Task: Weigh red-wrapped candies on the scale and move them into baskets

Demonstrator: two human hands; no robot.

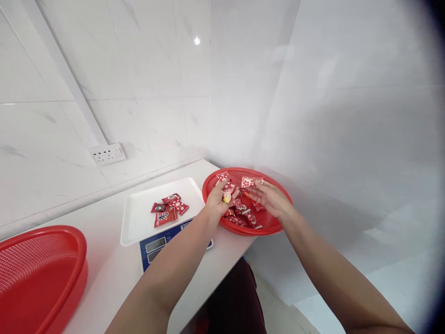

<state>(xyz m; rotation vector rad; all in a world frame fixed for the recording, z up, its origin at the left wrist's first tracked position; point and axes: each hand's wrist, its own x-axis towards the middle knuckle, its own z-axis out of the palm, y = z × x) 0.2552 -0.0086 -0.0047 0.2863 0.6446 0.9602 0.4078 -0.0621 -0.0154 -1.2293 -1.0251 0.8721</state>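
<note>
Over the right-hand red basket [285,195], my left hand [216,198] is palm up, its fingers curled around several small wrapped snacks. Among them is a piece with a yellow end [227,198]; red packets with white dots lie beside it. My right hand [273,198] pinches a red-and-white patterned packet [251,181] between thumb and fingers, above the same basket. More red snack packets [253,220] lie in the basket below both hands. On the white tray of a scale [137,215] rests a small group of red snack packets [166,216].
The scale's blue panel [146,257] is partly hidden by my left forearm. Another red basket [78,260] stands at the left on the white table [107,260]. Tiled walls close off the back and right side; a power socket [107,154] is on the back wall.
</note>
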